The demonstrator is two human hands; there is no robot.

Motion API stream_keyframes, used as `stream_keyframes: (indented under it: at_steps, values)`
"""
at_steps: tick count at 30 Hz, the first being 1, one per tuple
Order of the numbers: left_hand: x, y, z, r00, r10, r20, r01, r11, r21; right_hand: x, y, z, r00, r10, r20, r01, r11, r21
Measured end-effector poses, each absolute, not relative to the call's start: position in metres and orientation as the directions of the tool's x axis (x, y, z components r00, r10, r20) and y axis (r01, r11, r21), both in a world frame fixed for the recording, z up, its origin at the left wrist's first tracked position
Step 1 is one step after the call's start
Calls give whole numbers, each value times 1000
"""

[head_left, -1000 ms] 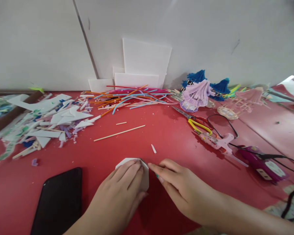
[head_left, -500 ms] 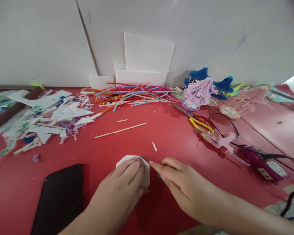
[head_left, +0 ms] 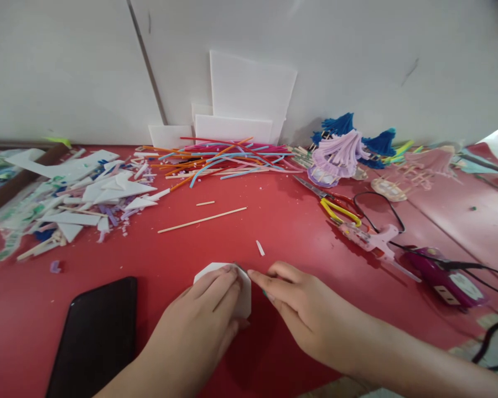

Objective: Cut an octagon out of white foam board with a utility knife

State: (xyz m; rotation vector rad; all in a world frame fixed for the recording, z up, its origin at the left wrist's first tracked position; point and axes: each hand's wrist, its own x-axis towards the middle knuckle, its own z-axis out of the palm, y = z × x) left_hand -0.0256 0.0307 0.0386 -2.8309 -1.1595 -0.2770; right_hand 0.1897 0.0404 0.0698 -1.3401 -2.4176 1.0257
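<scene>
My left hand (head_left: 209, 307) is pressed over a white foam board piece (head_left: 244, 298) with cut, angled corners, holding it down on the red table. Its fingers lie together across the top and the thumb rests at the near edge. At the piece's upper right edge, my right hand (head_left: 301, 307) pinches a thin blade, mostly hidden by the fingers. A bit of green shows under those fingertips. Just beyond lies a small white sliver (head_left: 260, 248). Farther back are a thin wooden stick (head_left: 202, 220) and a short stick piece (head_left: 205, 203).
A black phone (head_left: 93, 337) lies at left, below a heap of foam scraps (head_left: 103, 193). Coloured pipe cleaners (head_left: 228, 160) and white boards (head_left: 249, 88) line the back. At right are scissors (head_left: 321, 193), a pink glue gun (head_left: 373, 240), a purple power strip (head_left: 448, 279) and small craft models (head_left: 340, 155).
My right hand has shifted slightly left along the foam edge, and less of the blade shows. My left hand keeps its hold on the piece. The whole view has shifted a little.
</scene>
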Motion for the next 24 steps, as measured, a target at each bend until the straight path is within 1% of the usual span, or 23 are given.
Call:
stream_keyframes:
  at_steps: [5, 9, 11, 14, 18, 24]
  values:
    - [-26, 30, 38, 677, 709, 200, 720, -694, 23, 189, 38, 67, -558, 815, -156, 677, 338, -654]
    - [-24, 31, 38, 711, 671, 211, 689, -724, -19, 186, 38, 65, -556, 818, -147, 674, 341, -655]
    - [-24, 31, 39, 704, 675, 220, 694, -719, -17, 185, 40, 64, -555, 819, -143, 676, 344, -651]
    - [-25, 30, 37, 680, 693, 239, 713, -701, 5, 182, 41, 65, -555, 819, -146, 683, 349, -641]
    - [-26, 28, 33, 647, 718, 256, 739, -673, 22, 180, 39, 69, -556, 810, -189, 710, 345, -614]
    - [-26, 24, 30, 602, 767, 223, 767, -633, 108, 181, 33, 68, -530, 824, -203, 734, 326, -595]
